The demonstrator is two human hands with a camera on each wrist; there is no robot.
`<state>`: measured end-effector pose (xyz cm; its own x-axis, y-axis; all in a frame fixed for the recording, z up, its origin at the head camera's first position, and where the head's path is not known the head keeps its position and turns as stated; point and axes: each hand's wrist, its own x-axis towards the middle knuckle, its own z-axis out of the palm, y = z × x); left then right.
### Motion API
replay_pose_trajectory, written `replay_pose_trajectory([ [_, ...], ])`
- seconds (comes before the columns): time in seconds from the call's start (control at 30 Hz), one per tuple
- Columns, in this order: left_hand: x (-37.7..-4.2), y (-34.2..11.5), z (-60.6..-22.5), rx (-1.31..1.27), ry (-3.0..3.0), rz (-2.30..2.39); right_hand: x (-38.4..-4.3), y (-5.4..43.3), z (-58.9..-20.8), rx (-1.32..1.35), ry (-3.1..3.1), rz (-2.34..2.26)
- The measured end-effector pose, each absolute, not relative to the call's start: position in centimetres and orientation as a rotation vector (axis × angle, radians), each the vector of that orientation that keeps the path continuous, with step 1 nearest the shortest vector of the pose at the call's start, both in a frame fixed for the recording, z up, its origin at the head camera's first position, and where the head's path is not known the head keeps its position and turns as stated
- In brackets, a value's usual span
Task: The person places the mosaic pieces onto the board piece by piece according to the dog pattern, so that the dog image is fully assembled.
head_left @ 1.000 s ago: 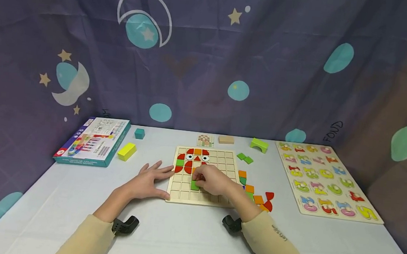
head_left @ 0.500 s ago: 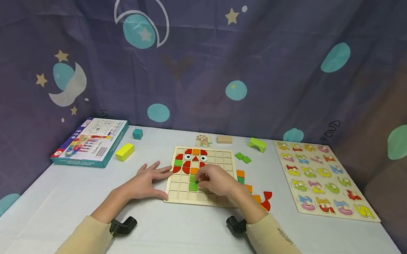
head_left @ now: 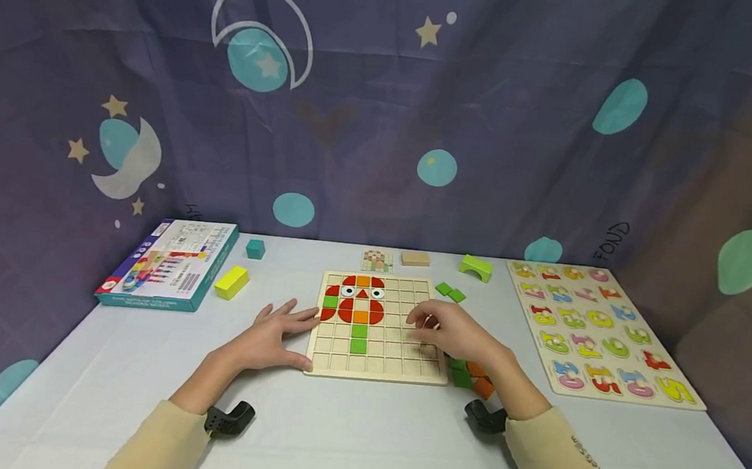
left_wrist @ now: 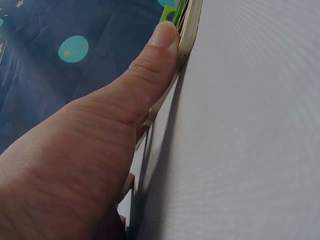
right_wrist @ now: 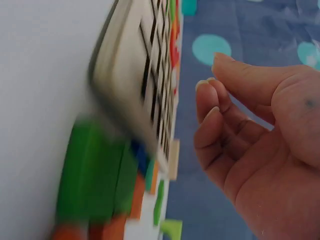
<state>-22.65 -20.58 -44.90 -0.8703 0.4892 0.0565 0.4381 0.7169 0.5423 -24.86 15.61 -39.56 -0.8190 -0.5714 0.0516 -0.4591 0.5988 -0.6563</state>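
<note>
A wooden grid board lies on the table, with red, orange and green tiles and two eye tiles in its upper left part. Two green tiles sit in a column below the orange one. My left hand has its fingers spread, touching the board's left edge; its thumb lies along the rim in the left wrist view. Above the board's right side hovers my right hand. Its fingers are loosely bent and nothing shows between them in the right wrist view.
Loose green and orange tiles lie right of the board, partly under my right forearm. Behind stand a picture card, a beige block and a green arch. A number puzzle is at right, a box at left.
My right hand has left the green tiles in the board's middle and moved right, uncovering both green tiles and the red pieces. The left hand has stayed at the left edge.
</note>
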Motion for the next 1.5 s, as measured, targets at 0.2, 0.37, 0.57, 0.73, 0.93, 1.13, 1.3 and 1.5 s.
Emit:
replay_pose_trajectory([
  [0.2, -22.7, -20.6, -44.9, 0.761, 2.834, 0.848, -24.7, 18.6, -39.9, -0.812, 2.703, -1.021],
  [0.37, -22.8, -20.6, -45.0, 0.769, 2.828, 0.858, -24.3, 20.6, -40.1, -0.763, 2.730, -1.017],
  [0.57, -22.7, -20.5, -44.9, 0.767, 2.814, 0.866, -24.0, 22.4, -40.3, -0.666, 2.742, -1.002],
  [0.73, -22.7, -20.5, -45.0, 0.774, 2.820, 0.862, -23.9, 23.5, -40.5, -0.622, 2.720, -0.991],
  [0.93, -22.8, -20.5, -44.9, 0.780, 2.823, 0.855, -23.9, 24.5, -40.7, -0.560, 2.708, -0.989],
  [1.13, -22.8, -20.4, -44.9, 0.778, 2.815, 0.859, -24.1, 25.5, -40.8, -0.512, 2.727, -0.963],
  [1.3, -22.8, -20.4, -45.0, 0.761, 2.806, 0.861, -24.1, 26.3, -40.7, -0.481, 2.724, -0.930],
  [1.5, -22.8, -20.4, -44.9, 0.764, 2.809, 0.857, -23.9, 27.2, -40.5, -0.466, 2.707, -0.867],
])
